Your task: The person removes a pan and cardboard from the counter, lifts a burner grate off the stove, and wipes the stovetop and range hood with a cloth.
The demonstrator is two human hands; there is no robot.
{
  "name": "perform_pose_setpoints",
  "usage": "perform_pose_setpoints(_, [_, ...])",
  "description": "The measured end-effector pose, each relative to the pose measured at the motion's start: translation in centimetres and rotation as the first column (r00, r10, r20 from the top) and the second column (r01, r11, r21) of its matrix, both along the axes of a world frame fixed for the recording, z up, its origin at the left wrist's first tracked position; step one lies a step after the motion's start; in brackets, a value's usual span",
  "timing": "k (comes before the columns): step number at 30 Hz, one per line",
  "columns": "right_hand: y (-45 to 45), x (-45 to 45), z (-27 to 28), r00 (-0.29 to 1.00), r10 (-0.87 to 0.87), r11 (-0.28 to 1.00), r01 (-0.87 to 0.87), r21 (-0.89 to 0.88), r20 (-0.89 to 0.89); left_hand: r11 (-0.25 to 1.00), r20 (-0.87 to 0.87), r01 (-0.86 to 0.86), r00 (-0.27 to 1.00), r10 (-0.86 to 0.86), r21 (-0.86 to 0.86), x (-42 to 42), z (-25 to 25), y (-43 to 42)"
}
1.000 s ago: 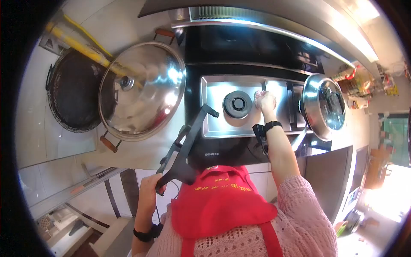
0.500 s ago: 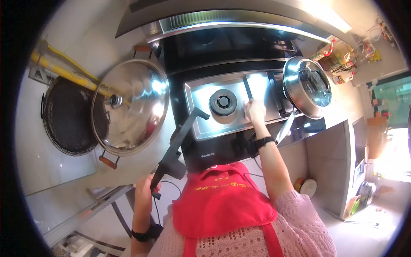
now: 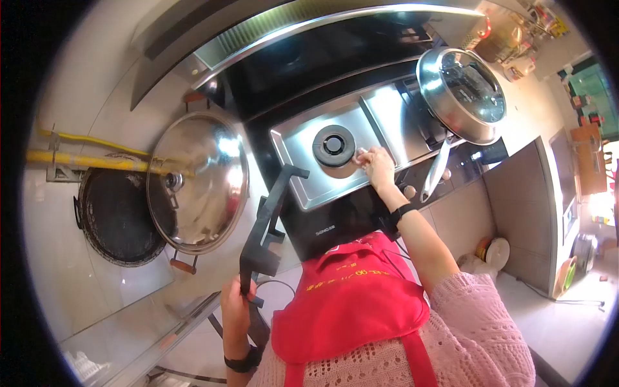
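Left of centre, a black pot support [image 3: 259, 258] is extending from the left hand [image 3: 236, 302], which is clasping its lower end, fingers curled; it is likely handling stiff and fairly heavy, its outer bar [image 3: 275, 195] offering firm hold. The right hand [image 3: 380, 169] is pinching a pale wad [image 3: 359, 157] mid-frame. Upper right, a lidded pan [image 3: 445, 108] is hiding its contents.

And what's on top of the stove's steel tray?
A black burner stands on the tray, the right hand beside it holding a pale wad. Steel beneath the burner and hand is covered.
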State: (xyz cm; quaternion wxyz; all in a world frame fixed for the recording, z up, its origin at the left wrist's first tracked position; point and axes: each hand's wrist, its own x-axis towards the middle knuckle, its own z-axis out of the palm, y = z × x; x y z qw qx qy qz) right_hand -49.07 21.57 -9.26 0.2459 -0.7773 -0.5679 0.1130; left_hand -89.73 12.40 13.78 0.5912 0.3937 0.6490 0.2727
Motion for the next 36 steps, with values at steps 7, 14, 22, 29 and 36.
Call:
perform_pose_setpoints(7, [-3.8, -5.0, 2.6, 0.93, 0.345, 0.938, -0.335, 0.092, -0.125, 1.0, 0.065, 0.008, 0.998, -0.007, -0.008, 0.3, 0.2, 0.6])
perform_pose_setpoints(14, [-4.6, -2.7, 3.2, 0.951, 0.307, 0.939, -0.297, -0.172, 0.038, 0.999, 0.052, 0.029, 0.998, -0.028, -0.014, -0.4, -0.3, 0.2])
perform_pose_setpoints(22, [-5.7, 0.1, 2.4, 0.899, 0.155, 0.983, -0.098, -0.156, 0.41, 0.996, -0.011, 0.082, 0.997, -0.081, 0.048, -0.4, 0.0, 0.1])
perform_pose_setpoints(29, [-4.5, -5.5, 4.2, 0.915, 0.402, 0.887, -0.382, -0.261, 0.027, 0.999, 0.084, 0.0, 0.996, 0.003, -0.037, -0.8, -0.5, 0.6])
perform_pose_setpoints(36, [-2.3, -6.4, 6.1, 0.647, 0.122, 0.92, -0.359, -0.159, -0.753, 1.0, 0.1, -0.007, 0.995, 0.007, -0.006, -1.0, -0.8, 0.2])
